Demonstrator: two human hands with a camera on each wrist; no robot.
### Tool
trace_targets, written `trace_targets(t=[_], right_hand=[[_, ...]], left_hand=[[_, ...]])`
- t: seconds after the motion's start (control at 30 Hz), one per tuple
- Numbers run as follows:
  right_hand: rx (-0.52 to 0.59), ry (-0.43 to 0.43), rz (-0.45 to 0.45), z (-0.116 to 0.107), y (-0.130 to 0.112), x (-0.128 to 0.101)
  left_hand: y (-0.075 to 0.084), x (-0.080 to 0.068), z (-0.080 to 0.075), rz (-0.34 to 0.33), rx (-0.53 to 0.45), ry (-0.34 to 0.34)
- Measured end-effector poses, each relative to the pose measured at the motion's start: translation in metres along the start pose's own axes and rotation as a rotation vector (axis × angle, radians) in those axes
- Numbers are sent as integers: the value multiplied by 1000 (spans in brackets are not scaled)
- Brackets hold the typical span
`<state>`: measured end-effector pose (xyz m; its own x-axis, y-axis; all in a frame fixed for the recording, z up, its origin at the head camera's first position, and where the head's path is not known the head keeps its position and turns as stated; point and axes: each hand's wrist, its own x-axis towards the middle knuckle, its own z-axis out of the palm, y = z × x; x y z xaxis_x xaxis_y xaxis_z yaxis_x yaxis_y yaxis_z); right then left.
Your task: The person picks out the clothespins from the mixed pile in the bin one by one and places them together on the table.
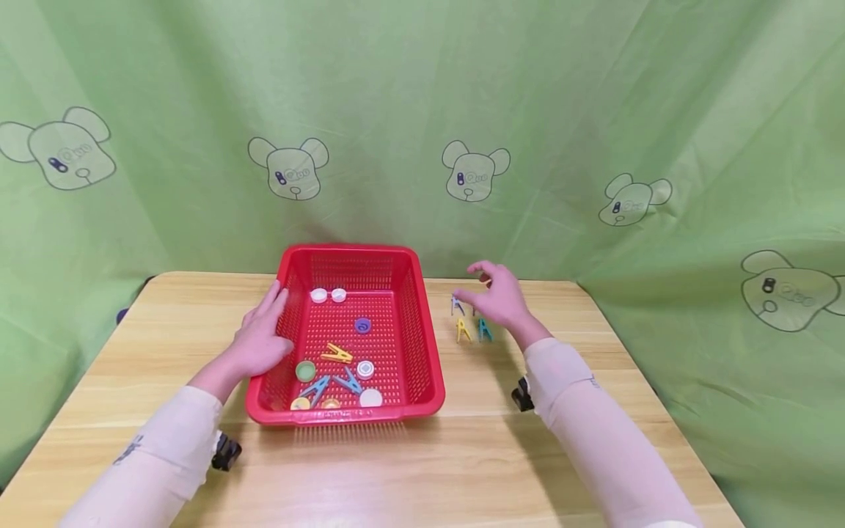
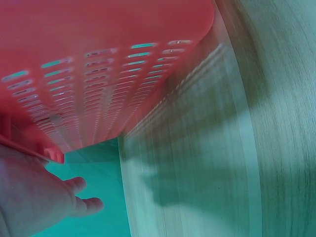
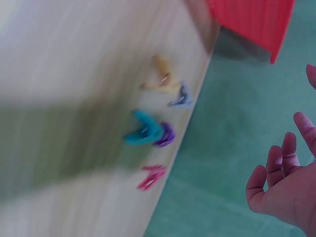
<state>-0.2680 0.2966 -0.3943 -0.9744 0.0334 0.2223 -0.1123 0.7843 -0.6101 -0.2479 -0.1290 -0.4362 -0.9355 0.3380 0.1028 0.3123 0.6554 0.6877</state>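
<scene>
A red plastic basket [image 1: 432,367] stands on the table, with my left hand [image 1: 260,339] resting on its left rim. The fingers of that hand lie fairly straight along the rim, thumb on the inner side. My right hand [image 1: 498,297] hovers over a small group of clothespins, its fingers loosely bent and nothing between them. Below it are a yellow clothespin [image 1: 463,330], a teal clothespin [image 1: 485,329] and a blue-grey clothespin [image 1: 457,303]. The right wrist view also shows a purple clothespin [image 3: 167,135] and a pink clothespin [image 3: 151,177].
Inside the basket lie a yellow clothespin [image 1: 337,353], blue clothespins [image 1: 315,391] and several bottle caps, among them a green cap [image 1: 306,371] and a purple cap [image 1: 362,325]. A green curtain [image 1: 389,110] hangs behind the wooden table [image 1: 462,469].
</scene>
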Motion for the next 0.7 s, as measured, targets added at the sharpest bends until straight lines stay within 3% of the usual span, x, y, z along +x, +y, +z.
trace_targets(t=[0.4,0.7], right_hand=[[56,-55,-91,17,-66,20],[79,-125,-146,34,-102,29]], left_hand=[[-3,1,0,-1,8,4],[-3,2,0,-6,7,-4]])
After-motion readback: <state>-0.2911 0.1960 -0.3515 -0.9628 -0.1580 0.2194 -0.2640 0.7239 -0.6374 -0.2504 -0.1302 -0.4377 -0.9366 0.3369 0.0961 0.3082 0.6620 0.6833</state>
